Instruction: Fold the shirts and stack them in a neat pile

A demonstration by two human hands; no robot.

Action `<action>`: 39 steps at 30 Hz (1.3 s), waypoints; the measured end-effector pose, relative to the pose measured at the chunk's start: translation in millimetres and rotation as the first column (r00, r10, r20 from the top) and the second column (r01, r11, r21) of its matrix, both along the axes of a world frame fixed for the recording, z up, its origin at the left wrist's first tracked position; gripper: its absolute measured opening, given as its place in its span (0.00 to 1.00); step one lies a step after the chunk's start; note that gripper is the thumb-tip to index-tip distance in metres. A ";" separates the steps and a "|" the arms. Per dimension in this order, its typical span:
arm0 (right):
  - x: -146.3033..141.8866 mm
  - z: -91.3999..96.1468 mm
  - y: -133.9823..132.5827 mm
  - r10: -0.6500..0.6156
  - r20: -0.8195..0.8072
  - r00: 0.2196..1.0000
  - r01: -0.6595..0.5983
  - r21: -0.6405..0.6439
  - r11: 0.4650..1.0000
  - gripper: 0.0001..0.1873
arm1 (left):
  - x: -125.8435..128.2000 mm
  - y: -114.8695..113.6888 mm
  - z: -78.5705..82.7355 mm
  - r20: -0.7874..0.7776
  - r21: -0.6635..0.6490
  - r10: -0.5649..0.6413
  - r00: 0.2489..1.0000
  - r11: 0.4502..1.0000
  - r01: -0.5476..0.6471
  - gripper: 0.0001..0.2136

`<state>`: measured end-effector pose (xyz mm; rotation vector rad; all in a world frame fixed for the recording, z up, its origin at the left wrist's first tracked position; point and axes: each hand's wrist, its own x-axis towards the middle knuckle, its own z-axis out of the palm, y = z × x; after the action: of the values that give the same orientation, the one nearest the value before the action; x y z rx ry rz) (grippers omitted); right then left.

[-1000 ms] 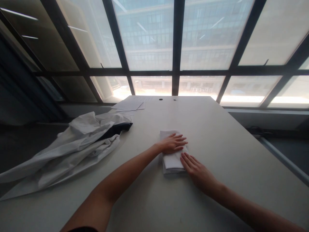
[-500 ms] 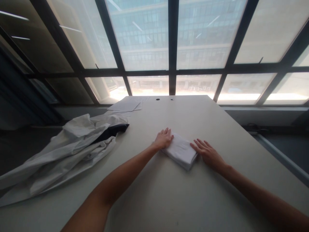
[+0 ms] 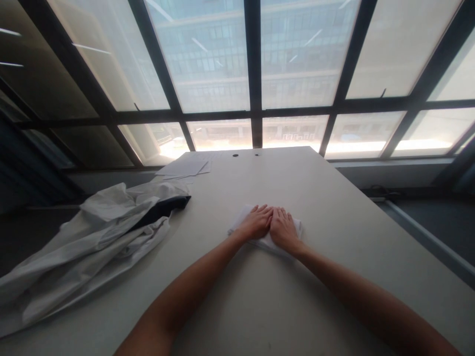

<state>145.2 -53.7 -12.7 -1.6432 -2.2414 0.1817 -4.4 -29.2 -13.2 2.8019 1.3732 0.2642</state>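
A small folded white cloth (image 3: pixel 297 228) lies on the pale table (image 3: pixel 297 188) in front of me. Both my hands rest flat on top of it, side by side and touching. My left hand (image 3: pixel 256 222) covers its left half with fingers stretched forward. My right hand (image 3: pixel 282 228) covers its right half, fingers also flat. Only the cloth's left and right edges show around the hands.
A crumpled white garment (image 3: pixel 96 237) with a dark part (image 3: pixel 163 207) lies at the table's left edge. Loose paper sheets (image 3: pixel 185 167) sit at the far left corner, near two small holes (image 3: pixel 235 155). Large windows stand beyond the table.
The cloth was turned from lengthwise to crosswise. My hands, earlier at its two ends, have come together and now lie flat on top of it.
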 end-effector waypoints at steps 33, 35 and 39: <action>89.3 -14.1 -17.6 0.209 -0.413 0.886 -0.116 0.239 0.964 0.27 | -97.1 9.1 5.6 0.745 -0.204 0.275 0.608 0.961 -0.185 0.21; 78.3 -6.3 -35.8 0.354 -0.263 0.897 -0.292 0.248 0.924 0.25 | -90.2 5.2 5.5 0.666 -0.167 0.169 0.726 0.983 -0.075 0.21; 62.6 -0.3 -61.9 0.510 0.010 0.860 -0.508 0.110 0.854 0.27 | -84.5 6.4 -2.2 0.388 -0.201 0.047 0.920 0.979 0.035 0.23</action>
<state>207.8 -115.6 -13.0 -0.9529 -2.5756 0.1996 -88.9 -22.8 -15.3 2.4061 1.2337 0.6085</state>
